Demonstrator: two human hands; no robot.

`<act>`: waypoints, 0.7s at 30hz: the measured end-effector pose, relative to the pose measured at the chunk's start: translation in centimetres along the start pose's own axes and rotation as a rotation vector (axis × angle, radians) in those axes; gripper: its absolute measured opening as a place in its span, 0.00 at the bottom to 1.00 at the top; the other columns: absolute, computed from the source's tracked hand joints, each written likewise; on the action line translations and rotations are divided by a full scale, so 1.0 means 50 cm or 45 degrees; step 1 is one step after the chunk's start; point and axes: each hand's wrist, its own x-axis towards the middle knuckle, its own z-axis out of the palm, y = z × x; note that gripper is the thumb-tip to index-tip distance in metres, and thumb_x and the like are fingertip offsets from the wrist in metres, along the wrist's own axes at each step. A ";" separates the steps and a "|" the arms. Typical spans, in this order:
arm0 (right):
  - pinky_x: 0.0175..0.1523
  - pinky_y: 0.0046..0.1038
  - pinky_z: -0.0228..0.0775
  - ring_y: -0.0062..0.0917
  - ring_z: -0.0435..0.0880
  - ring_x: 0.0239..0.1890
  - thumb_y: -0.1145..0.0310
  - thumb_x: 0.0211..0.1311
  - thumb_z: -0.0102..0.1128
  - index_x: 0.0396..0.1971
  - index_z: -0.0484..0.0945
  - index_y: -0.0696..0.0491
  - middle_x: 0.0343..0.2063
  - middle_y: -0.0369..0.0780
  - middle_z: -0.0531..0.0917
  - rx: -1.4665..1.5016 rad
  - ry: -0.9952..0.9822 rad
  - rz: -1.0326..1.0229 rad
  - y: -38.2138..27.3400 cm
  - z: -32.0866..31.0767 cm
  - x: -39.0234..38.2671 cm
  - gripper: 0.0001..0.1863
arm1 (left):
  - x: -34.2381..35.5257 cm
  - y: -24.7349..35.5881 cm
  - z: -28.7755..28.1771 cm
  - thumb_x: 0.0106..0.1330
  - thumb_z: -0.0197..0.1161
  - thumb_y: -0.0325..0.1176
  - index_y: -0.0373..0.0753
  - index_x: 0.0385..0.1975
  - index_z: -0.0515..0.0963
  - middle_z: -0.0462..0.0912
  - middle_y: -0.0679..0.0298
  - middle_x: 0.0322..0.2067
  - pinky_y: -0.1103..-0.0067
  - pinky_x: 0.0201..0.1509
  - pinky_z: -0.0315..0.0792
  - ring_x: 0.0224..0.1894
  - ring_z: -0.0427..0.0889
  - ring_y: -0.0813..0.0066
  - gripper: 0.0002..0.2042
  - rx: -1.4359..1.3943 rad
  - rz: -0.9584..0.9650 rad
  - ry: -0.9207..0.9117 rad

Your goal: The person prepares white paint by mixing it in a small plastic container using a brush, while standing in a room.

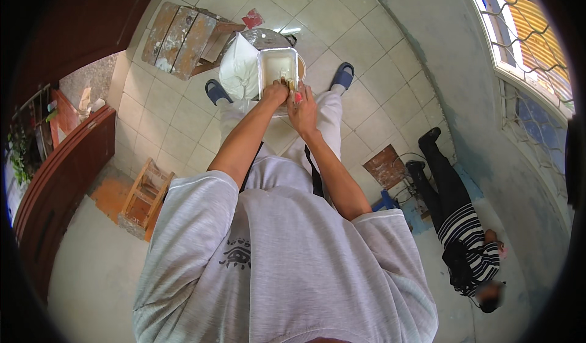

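Between my feet stands a white rectangular tub [268, 60] with pale, whitish contents, and both my hands meet over its near end. My left hand [276, 92] is closed, its fingers bent at the tub's inner edge; what they hold is hidden. Close beside it, my right hand [303, 110] is closed round a small tool with a red part [298, 97] showing. A yellowish piece [290, 85] sits between the two hands; the tool's kind is too small to tell. Left of the tub, a white plastic bag [240, 68] leans against it.
Behind the bag lie a dark round lid-like object [264, 39] and a paint-stained wooden stool [183, 41]. A round rim [302, 67] shows beside the tub. A small wooden frame [145, 198] lies left. At right, another person [467, 233] is near the wall and a brown board [387, 166].
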 end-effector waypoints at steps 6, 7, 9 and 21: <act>0.44 0.49 0.75 0.55 0.81 0.41 0.69 0.70 0.56 0.62 0.68 0.65 0.47 0.56 0.75 0.030 -0.007 -0.010 -0.006 -0.001 0.004 0.25 | -0.022 0.014 -0.021 0.75 0.49 0.40 0.32 0.69 0.65 0.69 0.44 0.65 0.59 0.62 0.75 0.64 0.75 0.45 0.26 -0.065 -0.055 0.029; 0.44 0.49 0.75 0.55 0.81 0.41 0.69 0.70 0.56 0.62 0.68 0.66 0.46 0.56 0.75 0.018 0.000 0.007 -0.008 -0.001 0.005 0.25 | -0.025 0.016 -0.028 0.75 0.49 0.41 0.32 0.67 0.67 0.69 0.44 0.65 0.59 0.63 0.75 0.64 0.75 0.45 0.26 -0.041 -0.048 0.019; 0.44 0.49 0.75 0.55 0.81 0.41 0.69 0.70 0.56 0.62 0.67 0.66 0.46 0.56 0.75 0.007 0.005 0.023 -0.006 0.003 0.005 0.25 | -0.027 0.016 -0.032 0.75 0.49 0.41 0.32 0.66 0.70 0.69 0.44 0.65 0.59 0.63 0.75 0.64 0.75 0.45 0.25 -0.018 -0.043 0.008; 0.43 0.48 0.76 0.54 0.81 0.40 0.69 0.69 0.58 0.63 0.67 0.65 0.45 0.55 0.76 -0.022 0.064 -0.055 0.012 0.026 -0.027 0.26 | -0.034 0.013 -0.003 0.66 0.60 0.37 0.28 0.74 0.52 0.62 0.39 0.65 0.59 0.63 0.75 0.62 0.76 0.41 0.39 0.124 0.019 0.104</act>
